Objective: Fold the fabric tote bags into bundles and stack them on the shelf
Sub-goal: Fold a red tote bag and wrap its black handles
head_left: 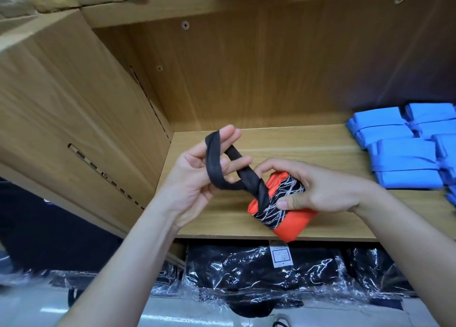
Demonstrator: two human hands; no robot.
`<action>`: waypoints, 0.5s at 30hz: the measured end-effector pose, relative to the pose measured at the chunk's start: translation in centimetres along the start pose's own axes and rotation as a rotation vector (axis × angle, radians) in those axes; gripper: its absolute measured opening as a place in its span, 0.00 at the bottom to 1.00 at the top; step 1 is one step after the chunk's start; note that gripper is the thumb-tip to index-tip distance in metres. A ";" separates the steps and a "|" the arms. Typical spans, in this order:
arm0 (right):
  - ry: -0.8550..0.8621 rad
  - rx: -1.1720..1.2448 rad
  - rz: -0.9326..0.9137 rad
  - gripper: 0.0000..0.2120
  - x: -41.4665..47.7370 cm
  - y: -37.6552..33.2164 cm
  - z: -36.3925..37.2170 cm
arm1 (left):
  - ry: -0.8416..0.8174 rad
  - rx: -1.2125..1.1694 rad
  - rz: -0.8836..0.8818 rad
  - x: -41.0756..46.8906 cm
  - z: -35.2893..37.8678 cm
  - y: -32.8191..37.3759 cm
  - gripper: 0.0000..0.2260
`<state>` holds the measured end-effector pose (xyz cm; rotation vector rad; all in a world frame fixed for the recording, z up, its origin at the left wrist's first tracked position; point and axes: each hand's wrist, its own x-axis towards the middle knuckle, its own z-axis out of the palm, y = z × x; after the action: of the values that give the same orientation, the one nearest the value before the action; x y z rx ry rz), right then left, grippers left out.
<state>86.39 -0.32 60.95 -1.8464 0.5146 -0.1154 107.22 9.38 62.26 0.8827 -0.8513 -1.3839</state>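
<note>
My right hand [318, 191] grips a folded orange fabric tote bundle with a black, white-streaked band [278, 208] over the light wooden shelf [308, 144], while my left hand [197, 176] holds its black strap [217, 163] looped around two fingers. Folded blue fabric bundles [399, 149] are stacked at the shelf's right; plastic-wrapped black packages [259, 270] lie below.

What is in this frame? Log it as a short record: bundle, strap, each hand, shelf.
bundle: orange bundle with a black line-patterned band, at the shelf's front edge
strap: black strap, twisted, runs from the bundle into a loop
left: left hand has the loop round its fingers
right: right hand grips the bundle, thumb on the patterned band
shelf: wooden shelf, blue bundles stacked at its right
below: black items in clear wrap
</note>
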 end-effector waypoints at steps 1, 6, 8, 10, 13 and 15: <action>0.033 -0.029 0.004 0.28 -0.2 -0.1 0.1 | -0.014 0.029 -0.010 0.1 -0.4 -0.4 0.29; 0.002 -0.563 0.091 0.45 -0.3 -2.0 1.3 | -0.091 0.287 -0.112 0.3 -0.7 -2.1 0.42; -0.008 -0.677 0.118 0.46 0.0 -2.2 1.9 | -0.132 0.381 -0.126 0.4 -0.4 -2.1 0.40; 0.043 -0.655 0.120 0.41 0.5 -1.7 2.0 | -0.130 0.429 -0.114 0.6 0.1 -1.9 0.36; 0.180 -0.482 0.121 0.34 0.7 -0.8 1.9 | -0.017 0.346 -0.102 0.9 0.3 -2.1 0.34; 0.212 -0.481 0.136 0.32 0.5 -0.6 1.8 | 0.070 0.280 -0.123 0.4 -0.2 -2.1 0.31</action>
<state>87.56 1.21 60.82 -2.2719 0.8729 -0.1020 106.42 9.01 60.26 1.2092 -0.9644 -1.3497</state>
